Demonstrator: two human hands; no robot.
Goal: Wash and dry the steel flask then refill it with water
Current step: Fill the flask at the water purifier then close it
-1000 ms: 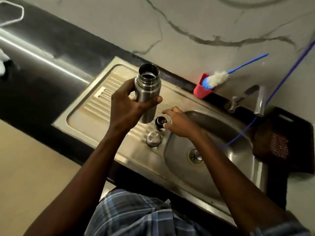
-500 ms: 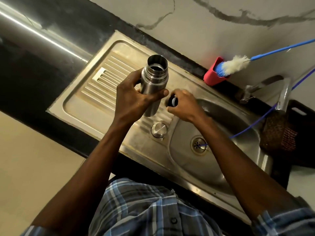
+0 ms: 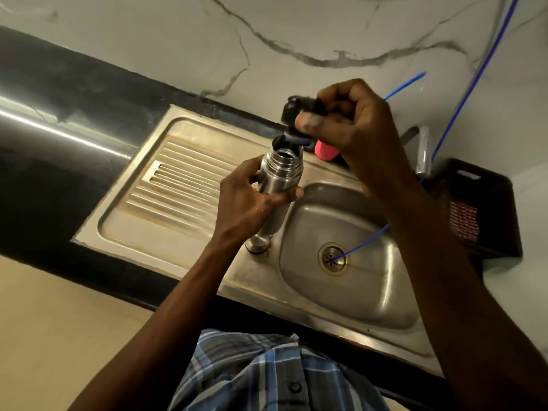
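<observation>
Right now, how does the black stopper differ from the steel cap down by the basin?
The black stopper is dark and matte; the steel cap is shiny metal. The stopper is pinched in the right hand, raised above the open flask; the cap sits on the sink deck, partly hidden behind the flask in the left hand. Both are off the flask.

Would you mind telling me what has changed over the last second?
The right hand picked the black stopper up from the drainboard beside the basin and raised it to just above the flask's mouth. The left hand kept its grip on the open steel flask. The steel cap stayed on the sink.
</observation>
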